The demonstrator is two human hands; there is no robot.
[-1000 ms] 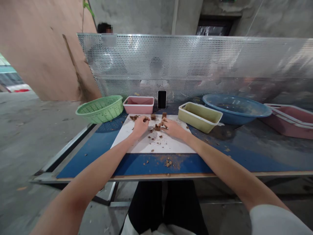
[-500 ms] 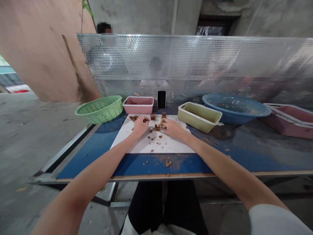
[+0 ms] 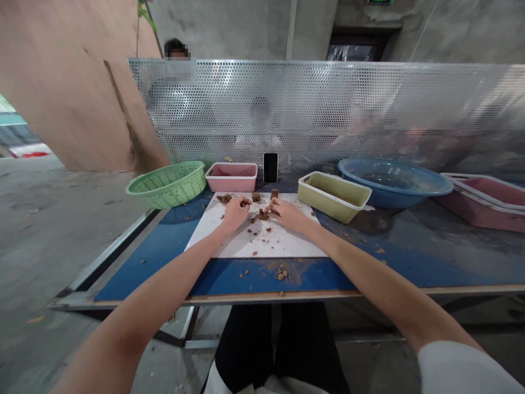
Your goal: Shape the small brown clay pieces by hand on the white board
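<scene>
On a white board (image 3: 223,249) lie brown clay-like lumps and crumbs. My left hand (image 3: 236,213) is above the board's left half, fingers curled into a pinch; what sits between the fingertips is too small to make out. Across from it, my right hand (image 3: 286,213) has its thumb and fingers closed at a brown clay piece (image 3: 263,215) near the board's middle. Beyond the hands are a squarish brown block (image 3: 256,196) and a second brown block (image 3: 274,193). A darker clump (image 3: 223,198) lies at the board's far left corner.
Behind the board stand a green basket (image 3: 168,189), a pink bin (image 3: 232,185), an upright phone (image 3: 270,168), a yellow-green bin (image 3: 332,202) and a blue basin (image 3: 394,194). Pink bins (image 3: 488,210) stand farther right. A perforated metal screen (image 3: 303,109) closes the back, people behind it.
My right fingers have shifted very slightly at the clay piece. Otherwise both hands stay in place, and the view has tilted a little.
</scene>
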